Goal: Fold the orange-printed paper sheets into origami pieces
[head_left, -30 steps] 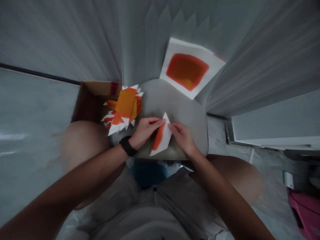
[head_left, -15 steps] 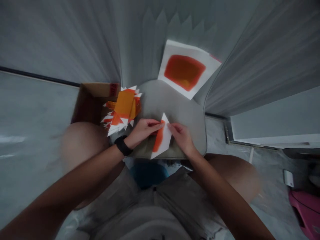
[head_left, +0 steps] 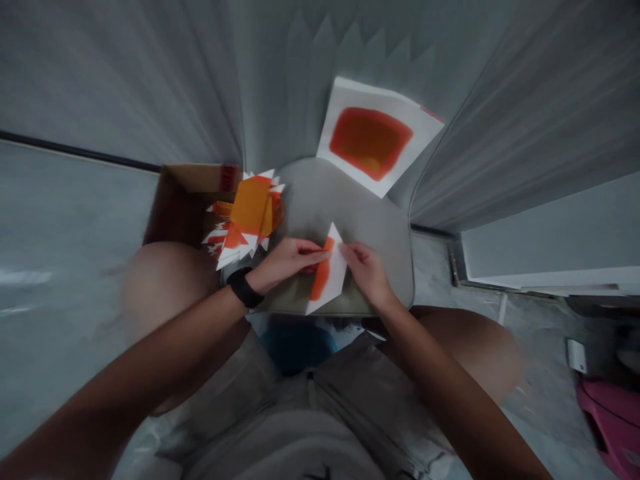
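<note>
A folded piece of paper (head_left: 334, 273), white with an orange-red band along its left side, is held upright and slanted over the seat. My left hand (head_left: 290, 260) pinches its left edge between thumb and fingers; a dark band circles that wrist. On its upper right edge, my right hand (head_left: 365, 263) grips with thumb and forefinger. Left of my hands lies a heap of folded orange, red and white papers (head_left: 250, 210). Farther back, a larger white sheet (head_left: 373, 143) with an orange-red patch leans on the chair's backrest.
The grey padded chair (head_left: 295, 193) stands between my knees. A cardboard box (head_left: 173, 207) is on its left, partly under the paper heap. At the far right are a pink plastic object (head_left: 610, 420) and a small white device (head_left: 577, 356) on the floor.
Both hands and the folded paper have shifted slightly to the right. The grip looks the same, and the heap and large sheet have stayed in place.
</note>
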A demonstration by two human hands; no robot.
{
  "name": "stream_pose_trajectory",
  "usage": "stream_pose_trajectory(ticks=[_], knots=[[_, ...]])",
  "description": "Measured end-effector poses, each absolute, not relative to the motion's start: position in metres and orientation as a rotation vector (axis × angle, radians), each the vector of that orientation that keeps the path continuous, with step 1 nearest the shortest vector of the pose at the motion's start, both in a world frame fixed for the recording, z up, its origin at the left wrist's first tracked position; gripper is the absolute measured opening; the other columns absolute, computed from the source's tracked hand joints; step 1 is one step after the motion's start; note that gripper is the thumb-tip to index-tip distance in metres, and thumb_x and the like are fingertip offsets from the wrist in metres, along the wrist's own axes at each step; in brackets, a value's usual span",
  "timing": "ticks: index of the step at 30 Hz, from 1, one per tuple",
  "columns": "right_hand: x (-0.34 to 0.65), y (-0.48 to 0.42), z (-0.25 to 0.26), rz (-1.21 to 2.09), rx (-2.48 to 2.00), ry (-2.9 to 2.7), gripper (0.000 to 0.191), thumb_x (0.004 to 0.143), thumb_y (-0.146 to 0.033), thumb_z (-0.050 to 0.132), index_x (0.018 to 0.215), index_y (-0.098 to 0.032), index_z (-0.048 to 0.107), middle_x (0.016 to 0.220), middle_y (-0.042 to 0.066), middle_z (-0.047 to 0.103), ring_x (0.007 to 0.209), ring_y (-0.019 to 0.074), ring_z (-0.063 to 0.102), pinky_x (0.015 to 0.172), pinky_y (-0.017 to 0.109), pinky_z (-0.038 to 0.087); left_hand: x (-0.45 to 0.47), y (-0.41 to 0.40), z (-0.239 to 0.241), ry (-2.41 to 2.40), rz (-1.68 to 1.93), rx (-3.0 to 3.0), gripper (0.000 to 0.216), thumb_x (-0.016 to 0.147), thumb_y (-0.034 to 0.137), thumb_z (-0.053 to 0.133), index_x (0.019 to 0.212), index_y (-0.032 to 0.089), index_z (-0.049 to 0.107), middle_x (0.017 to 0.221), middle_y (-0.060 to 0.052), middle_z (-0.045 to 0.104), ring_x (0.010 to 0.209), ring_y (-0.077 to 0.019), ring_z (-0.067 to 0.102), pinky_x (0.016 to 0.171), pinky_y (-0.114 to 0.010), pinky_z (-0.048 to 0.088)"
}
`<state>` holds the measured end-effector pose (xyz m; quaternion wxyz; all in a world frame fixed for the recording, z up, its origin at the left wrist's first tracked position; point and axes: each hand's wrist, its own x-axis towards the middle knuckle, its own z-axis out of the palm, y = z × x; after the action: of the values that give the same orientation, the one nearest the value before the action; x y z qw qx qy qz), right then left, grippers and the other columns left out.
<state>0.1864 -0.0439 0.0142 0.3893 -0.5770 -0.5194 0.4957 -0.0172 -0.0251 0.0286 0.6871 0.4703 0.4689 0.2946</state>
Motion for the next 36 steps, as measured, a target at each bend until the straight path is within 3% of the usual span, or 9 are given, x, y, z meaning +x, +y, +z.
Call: stream_pose_trajectory(ticks=[11,18,25,32,36], knots=[[0.189,-0.044,0.018,1.217,-1.44,-1.374,0.049,0.091,-0.068,0.062,0.082,-0.021,0.07,0.074,0.002,0.064,0.07,0.0167,0.055,0.066,0.03,0.046,-0.019,-0.024,0.031,1.047,0.618,1.096,0.045,0.078,0.059,0.084,0.094,0.017,0.081,0.092,-0.007,0.076,0.077,-0.0148,0.063,0.069,-0.028,0.052],[0.189,-0.043,0.02,1.199,-1.481,-1.308,0.047,0.089,-0.067,0.065,0.084,-0.022,0.072,0.078,0.003,0.068,0.072,0.0175,0.059,0.068,0.031,0.049,-0.02,-0.025,0.031,1.092,0.62,1.196,0.042,0.079,0.058,0.083,0.086,0.017,0.081,0.079,-0.004,0.071,0.067,-0.012,0.054,0.058,-0.024,0.04],[0.186,-0.048,0.025,1.491,-1.459,-1.239,0.05,0.083,-0.071,0.071,0.069,-0.023,0.065,0.064,0.001,0.065,0.062,0.0154,0.059,0.061,0.028,0.049,-0.016,-0.024,0.03,1.167,0.743,1.12,0.043,0.076,0.06,0.084,0.088,0.019,0.083,0.085,-0.005,0.076,0.07,-0.0138,0.057,0.062,-0.026,0.045],[0.188,-0.048,0.024,1.363,-1.49,-1.184,0.047,0.084,-0.067,0.071,0.071,-0.022,0.063,0.066,0.0,0.063,0.062,0.0139,0.056,0.06,0.028,0.046,-0.021,-0.024,0.036,1.025,0.538,0.993,0.046,0.079,0.063,0.082,0.09,0.019,0.081,0.089,-0.006,0.075,0.074,-0.0138,0.062,0.066,-0.026,0.049],[0.188,-0.049,0.025,1.399,-1.497,-1.156,0.049,0.084,-0.068,0.071,0.07,-0.023,0.062,0.065,0.0,0.063,0.062,0.0148,0.059,0.06,0.028,0.047,-0.021,-0.026,0.034,1.065,0.582,1.066,0.046,0.079,0.063,0.081,0.085,0.018,0.08,0.082,-0.006,0.073,0.069,-0.0134,0.058,0.06,-0.025,0.045]])
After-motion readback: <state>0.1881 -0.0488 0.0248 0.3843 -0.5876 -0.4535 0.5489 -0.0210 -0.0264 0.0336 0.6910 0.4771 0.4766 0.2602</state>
